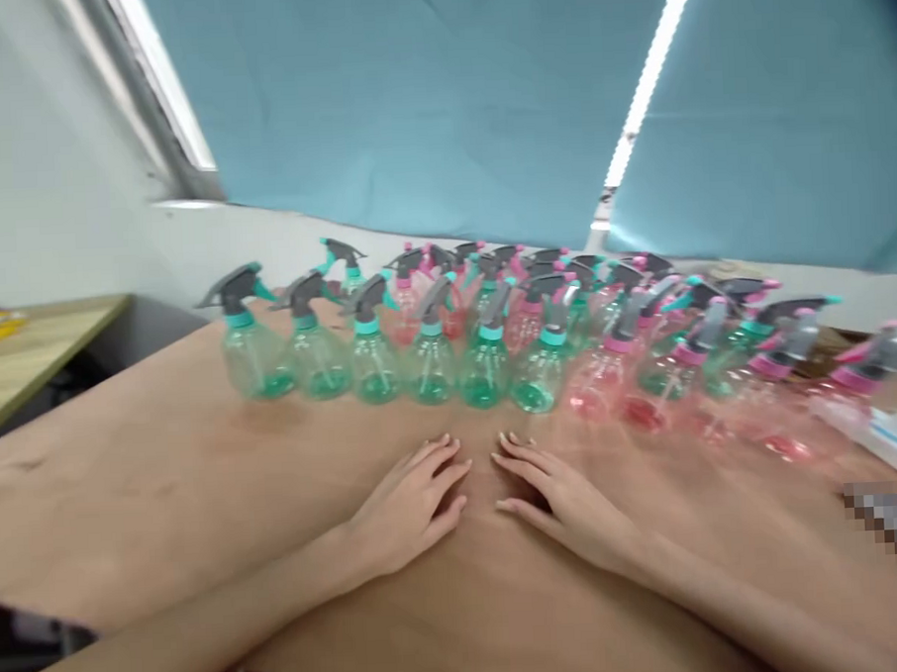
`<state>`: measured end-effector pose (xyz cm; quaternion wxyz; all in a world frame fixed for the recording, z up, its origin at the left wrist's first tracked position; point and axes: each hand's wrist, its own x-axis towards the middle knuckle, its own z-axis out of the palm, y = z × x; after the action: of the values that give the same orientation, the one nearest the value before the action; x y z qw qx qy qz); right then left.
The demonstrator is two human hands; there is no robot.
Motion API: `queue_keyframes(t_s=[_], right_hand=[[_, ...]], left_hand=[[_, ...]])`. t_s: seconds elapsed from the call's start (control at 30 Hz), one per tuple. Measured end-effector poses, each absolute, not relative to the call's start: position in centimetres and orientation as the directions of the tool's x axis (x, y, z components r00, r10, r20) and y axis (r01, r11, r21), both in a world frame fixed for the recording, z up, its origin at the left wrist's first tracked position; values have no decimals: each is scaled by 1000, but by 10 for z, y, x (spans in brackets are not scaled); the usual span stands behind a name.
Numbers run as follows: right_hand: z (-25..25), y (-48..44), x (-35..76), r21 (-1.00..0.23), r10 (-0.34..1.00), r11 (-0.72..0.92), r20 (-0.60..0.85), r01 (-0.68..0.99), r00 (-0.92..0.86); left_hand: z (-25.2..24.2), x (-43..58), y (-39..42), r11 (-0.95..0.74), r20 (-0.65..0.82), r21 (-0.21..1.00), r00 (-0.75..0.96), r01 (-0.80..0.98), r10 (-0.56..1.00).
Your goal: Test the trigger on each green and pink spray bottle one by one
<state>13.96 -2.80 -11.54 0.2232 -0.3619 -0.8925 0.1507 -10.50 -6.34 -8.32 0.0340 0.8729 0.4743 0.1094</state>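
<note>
My left hand [409,501] lies on the brown tabletop [165,487] with its fingers loosely spread and nothing in it. Opposite it, my right hand [564,499] rests the same way, fingers apart and holding nothing. Just beyond my fingertips stands a front row of clear spray bottles with trigger heads. The green spray bottle [430,362] is near my left fingers, and another green spray bottle [486,367] stands ahead of the gap between my hands. To the right the row turns pink, beginning with a pink spray bottle [597,384]. Neither hand touches a bottle.
More green and pink spray bottles crowd behind the front row, partly hidden. A white box-like thing [888,434] sits at the right edge, above a pixelated patch. Blue sheeting [409,120] covers the wall behind. A second table [40,344] stands at far left.
</note>
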Motion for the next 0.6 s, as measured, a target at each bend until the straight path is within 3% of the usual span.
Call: queue_keyframes(t_s=[0.13,0.27,0.37,0.53,0.6], right_hand=[[-115,-15,81,-415,625,768,316,489,-714],[-112,-7,29,-429,557,807,330,405,-762],[-109,-3,-4,-434,503,833,334,344,-797],[-106,4,-47,-430,438,860,346,275,-830],[-106,6,-60,-420,421,869,351,261,-836]], left_hand=[[-78,-152,-79,-454,155,188,431,871,889],[-74,-198,-89,-349,162,313,313,883,936],[-65,-233,-90,-159,249,475,40,865,968],[-44,-292,-69,78,390,590,-369,803,844],[-35,-311,-52,112,421,625,-455,772,785]])
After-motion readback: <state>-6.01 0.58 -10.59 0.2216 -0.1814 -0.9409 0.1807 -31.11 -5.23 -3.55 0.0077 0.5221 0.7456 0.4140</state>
